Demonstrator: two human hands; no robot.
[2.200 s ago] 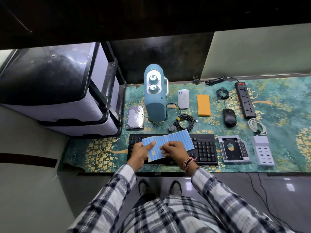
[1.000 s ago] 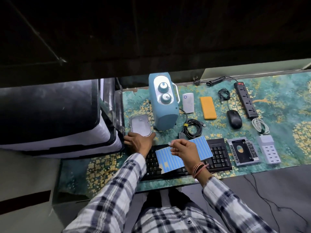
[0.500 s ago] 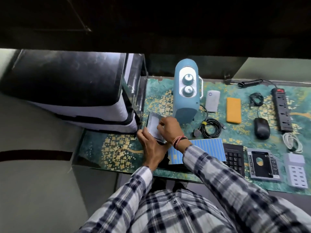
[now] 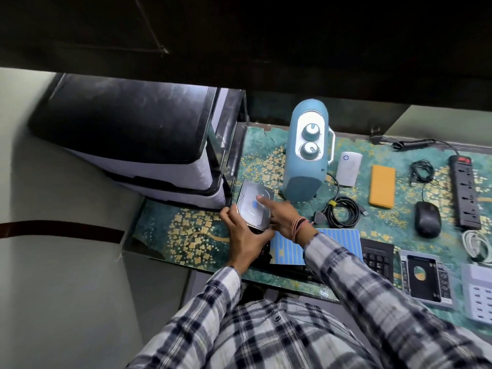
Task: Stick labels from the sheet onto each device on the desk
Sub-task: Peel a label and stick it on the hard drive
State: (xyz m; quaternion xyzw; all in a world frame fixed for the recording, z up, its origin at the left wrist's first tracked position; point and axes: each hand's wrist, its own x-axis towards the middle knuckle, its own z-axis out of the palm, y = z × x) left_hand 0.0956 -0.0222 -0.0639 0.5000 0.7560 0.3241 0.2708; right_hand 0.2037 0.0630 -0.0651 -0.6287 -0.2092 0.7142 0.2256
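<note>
1. The left hand grips the near end of a silver hard drive, fingers curled round its edge, holding it tilted up off the desk mat.
2. The right hand reaches across from the right, and its extended fingertip presses on the drive's top face beside a small blue label stuck there; the other fingers are folded back loosely, holding nothing. Red thread bands circle that wrist.
3. The blue label sheet lies flat on the black keyboard, just right of the hands and partly under the right plaid sleeve; some spots at its left end look bare.
4. Just beyond the drive stands a light blue appliance with two round knobs, upright, with a coiled black cable to its right.
5. Further right on the mat lie a white box-shaped device, an orange flat case, a black mouse and a black power strip.
6. Near the right edge sit a drive caddy, a white multi-port charger and a white coiled cable.
7. To the left of the mat stands a black-topped drawer unit, touching the mat's edge.
</note>
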